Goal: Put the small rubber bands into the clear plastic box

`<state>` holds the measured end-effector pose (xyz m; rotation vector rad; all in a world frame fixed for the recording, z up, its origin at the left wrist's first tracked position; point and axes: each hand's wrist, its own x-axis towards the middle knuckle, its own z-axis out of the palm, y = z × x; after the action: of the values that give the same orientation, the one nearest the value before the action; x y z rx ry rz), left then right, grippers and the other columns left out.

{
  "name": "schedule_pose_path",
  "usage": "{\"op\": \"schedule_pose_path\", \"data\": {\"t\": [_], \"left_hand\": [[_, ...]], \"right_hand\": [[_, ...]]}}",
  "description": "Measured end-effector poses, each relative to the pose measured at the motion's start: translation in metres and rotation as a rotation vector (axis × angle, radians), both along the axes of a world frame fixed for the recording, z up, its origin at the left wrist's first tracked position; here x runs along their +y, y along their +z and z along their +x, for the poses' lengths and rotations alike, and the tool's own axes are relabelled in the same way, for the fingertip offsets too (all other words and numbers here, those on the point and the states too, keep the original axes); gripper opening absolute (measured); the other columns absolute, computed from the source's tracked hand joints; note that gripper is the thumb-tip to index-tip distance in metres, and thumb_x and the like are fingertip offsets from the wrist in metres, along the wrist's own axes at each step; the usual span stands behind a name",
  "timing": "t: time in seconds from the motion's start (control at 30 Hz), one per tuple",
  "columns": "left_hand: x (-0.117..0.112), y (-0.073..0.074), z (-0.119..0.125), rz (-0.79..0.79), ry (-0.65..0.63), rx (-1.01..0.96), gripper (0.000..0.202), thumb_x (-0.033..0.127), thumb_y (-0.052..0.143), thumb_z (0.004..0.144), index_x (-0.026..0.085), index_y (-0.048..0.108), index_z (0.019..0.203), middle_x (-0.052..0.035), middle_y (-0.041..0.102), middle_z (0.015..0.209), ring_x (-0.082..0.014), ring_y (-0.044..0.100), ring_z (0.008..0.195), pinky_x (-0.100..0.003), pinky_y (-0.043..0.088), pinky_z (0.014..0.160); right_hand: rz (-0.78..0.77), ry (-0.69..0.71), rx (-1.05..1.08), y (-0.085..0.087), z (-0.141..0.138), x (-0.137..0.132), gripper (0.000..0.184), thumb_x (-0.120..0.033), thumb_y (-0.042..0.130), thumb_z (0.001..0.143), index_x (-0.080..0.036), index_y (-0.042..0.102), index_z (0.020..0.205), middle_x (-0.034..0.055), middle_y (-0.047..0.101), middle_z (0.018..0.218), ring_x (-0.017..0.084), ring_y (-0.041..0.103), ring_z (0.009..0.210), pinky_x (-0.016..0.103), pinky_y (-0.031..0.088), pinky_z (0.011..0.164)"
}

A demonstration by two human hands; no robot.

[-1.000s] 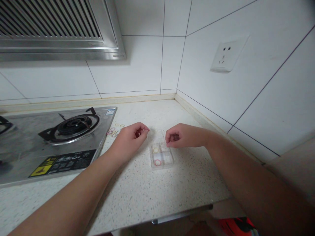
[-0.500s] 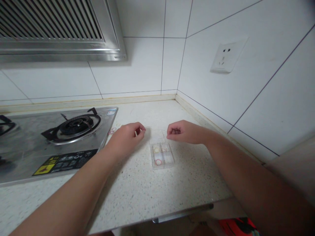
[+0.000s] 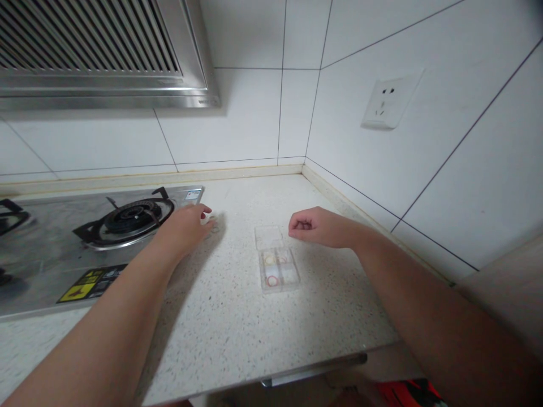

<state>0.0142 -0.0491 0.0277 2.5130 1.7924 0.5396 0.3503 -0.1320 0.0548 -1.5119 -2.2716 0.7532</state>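
Observation:
A clear plastic box (image 3: 292,278) with compartments lies on the counter, its transparent lid (image 3: 268,235) open toward the back. A thin red ring (image 3: 272,281), like a small rubber band, sits in its front left compartment. Yellowish (image 3: 269,259) and pale reddish rings lie in the back compartments. My left hand (image 3: 184,226) is beside the stove edge, thumb and forefinger apart, over a few thin rings (image 3: 215,228) that it partly hides. Just right of the lid, my right hand (image 3: 311,227) is closed with fingers curled; whether it holds anything is hidden.
A steel gas stove (image 3: 51,254) with a black burner (image 3: 133,217) takes up the left. Above it hangs a range hood (image 3: 186,93). Tiled walls meet behind the speckled counter (image 3: 237,333), and a socket (image 3: 390,99) is on the right wall.
My left hand has moved left, away from the box to the loose rings by the stove, and its fingers have parted. My right hand has stayed in place.

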Motion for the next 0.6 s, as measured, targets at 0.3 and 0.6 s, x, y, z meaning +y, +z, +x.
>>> {"op": "schedule_pose_path", "data": {"t": [0.3,0.6], "left_hand": [[-0.0023,-0.0040,0.0065,-0.140,0.007,0.174,0.037,0.042,0.053,0.086,0.021,0.071,0.110,-0.0080,0.074,0.104,-0.0265,0.067,0.092,-0.033,0.047,0.078],[-0.0055,-0.0032,0.0085,-0.148,0.020,0.182,0.030,0.038,0.053,0.086,0.022,0.072,0.103,-0.0076,0.074,0.102,-0.0274,0.068,0.093,-0.033,0.046,0.075]], "right_hand": [[-0.013,-0.005,-0.037,0.0019,0.0003,-0.0017,0.035,-0.046,0.055,0.085,-0.014,0.068,0.092,0.0009,0.059,0.075,0.003,0.042,0.064,0.019,0.031,0.060],[-0.015,-0.008,-0.061,0.0004,0.0004,0.0007,0.034,-0.045,0.055,0.085,-0.015,0.068,0.092,0.0009,0.058,0.075,0.004,0.044,0.066,0.020,0.033,0.061]]}}
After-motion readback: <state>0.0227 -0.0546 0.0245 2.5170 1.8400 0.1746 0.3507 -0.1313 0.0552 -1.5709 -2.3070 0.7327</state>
